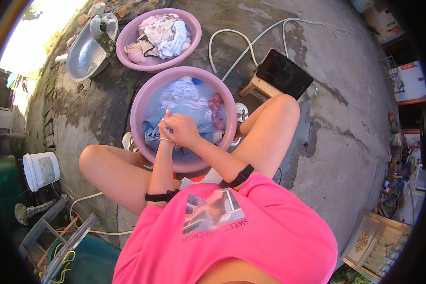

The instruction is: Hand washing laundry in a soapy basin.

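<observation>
My left hand [164, 130], with a pale bracelet at the wrist, and my right hand [181, 128] are pressed together above a pink plastic basin [137, 117]. The right hand partly covers the left, and whether cloth is between them is hidden. Cloudy water fills this basin. Under and beside my hands lies blue denim-like cloth [152, 132]. A white garment [184, 93] floats toward the far side, near a small dark blue piece [196, 81]. Reddish cloth [216, 106] rests along the right wall.
Beyond stands a second pink basin [123, 53] heaped with clothes [167, 37]. A metal basin [83, 64] lies at its left. On the right, a dark flat panel [285, 72] leans on a wooden stool [261, 85] near a hose [243, 55]. A white bucket [32, 172] and metal ladder [72, 245] are left.
</observation>
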`<action>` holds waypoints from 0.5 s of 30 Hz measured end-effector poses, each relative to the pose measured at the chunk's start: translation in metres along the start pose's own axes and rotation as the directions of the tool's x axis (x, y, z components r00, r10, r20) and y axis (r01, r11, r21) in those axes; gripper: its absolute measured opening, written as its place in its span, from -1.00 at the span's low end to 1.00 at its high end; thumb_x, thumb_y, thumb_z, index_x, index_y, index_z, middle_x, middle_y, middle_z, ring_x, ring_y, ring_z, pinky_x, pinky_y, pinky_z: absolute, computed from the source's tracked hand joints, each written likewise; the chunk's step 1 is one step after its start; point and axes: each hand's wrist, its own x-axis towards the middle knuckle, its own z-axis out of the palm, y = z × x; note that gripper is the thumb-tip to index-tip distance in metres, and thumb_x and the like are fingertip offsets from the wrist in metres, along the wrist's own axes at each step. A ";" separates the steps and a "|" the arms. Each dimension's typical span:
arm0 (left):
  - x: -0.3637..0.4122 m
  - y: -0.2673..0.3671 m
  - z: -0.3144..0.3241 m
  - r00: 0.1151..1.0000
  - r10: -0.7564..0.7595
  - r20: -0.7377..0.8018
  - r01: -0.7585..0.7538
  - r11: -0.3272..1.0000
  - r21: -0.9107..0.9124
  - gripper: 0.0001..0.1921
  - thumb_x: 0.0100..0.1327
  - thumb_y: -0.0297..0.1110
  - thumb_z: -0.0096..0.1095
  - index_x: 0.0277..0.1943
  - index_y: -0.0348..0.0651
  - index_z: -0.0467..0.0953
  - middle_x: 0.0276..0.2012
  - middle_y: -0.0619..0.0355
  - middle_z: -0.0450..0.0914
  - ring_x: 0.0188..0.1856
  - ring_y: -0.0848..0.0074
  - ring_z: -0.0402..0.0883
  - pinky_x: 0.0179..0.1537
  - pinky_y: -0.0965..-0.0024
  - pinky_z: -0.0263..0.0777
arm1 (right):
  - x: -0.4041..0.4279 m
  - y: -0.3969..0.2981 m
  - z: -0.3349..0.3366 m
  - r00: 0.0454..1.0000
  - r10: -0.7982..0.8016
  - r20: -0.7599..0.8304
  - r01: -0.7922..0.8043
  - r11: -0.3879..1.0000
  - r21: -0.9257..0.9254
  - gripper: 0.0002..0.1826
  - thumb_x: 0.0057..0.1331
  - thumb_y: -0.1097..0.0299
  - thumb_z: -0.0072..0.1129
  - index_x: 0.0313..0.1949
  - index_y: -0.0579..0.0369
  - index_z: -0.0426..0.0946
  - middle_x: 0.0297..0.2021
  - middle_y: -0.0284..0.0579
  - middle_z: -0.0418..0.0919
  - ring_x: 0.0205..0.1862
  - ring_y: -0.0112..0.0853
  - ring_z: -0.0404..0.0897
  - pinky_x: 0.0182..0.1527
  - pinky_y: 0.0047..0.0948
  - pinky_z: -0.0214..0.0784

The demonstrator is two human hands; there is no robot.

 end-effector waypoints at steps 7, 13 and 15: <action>0.010 -0.016 -0.001 0.995 -0.068 0.078 0.054 0.984 0.168 -0.66 0.28 -0.08 -0.04 -0.35 -0.19 0.50 -0.47 0.26 0.49 -0.43 0.60 0.45 -0.34 0.47 0.33 | 0.002 0.046 0.014 0.971 0.079 -0.227 -0.118 0.979 -0.166 -0.73 0.10 0.23 0.07 -0.66 0.09 0.41 -0.70 -0.08 0.41 -0.57 -0.20 0.43 -0.50 -0.27 0.25; 0.003 -0.007 0.005 0.997 -0.006 0.083 0.000 0.997 0.076 -0.55 0.33 -0.09 -0.12 -0.63 -0.16 0.37 -0.72 0.32 0.26 -0.64 0.68 0.23 -0.59 0.49 0.14 | 0.004 0.027 0.019 0.961 0.106 -0.257 -0.076 0.989 0.126 -0.71 0.07 0.06 0.09 -0.55 0.03 0.45 -0.58 -0.07 0.50 -0.54 -0.11 0.47 -0.48 -0.21 0.28; -0.011 0.006 0.016 0.997 0.053 0.059 -0.064 0.978 0.196 -0.55 0.33 -0.07 -0.13 -0.59 -0.19 0.38 -0.69 0.30 0.28 -0.60 0.67 0.25 -0.53 0.49 0.17 | 0.006 0.052 0.013 0.894 0.402 -0.197 -0.393 0.916 0.082 -0.65 0.06 0.12 0.07 -0.65 0.16 0.40 -0.67 -0.04 0.45 -0.54 -0.12 0.46 -0.48 -0.21 0.25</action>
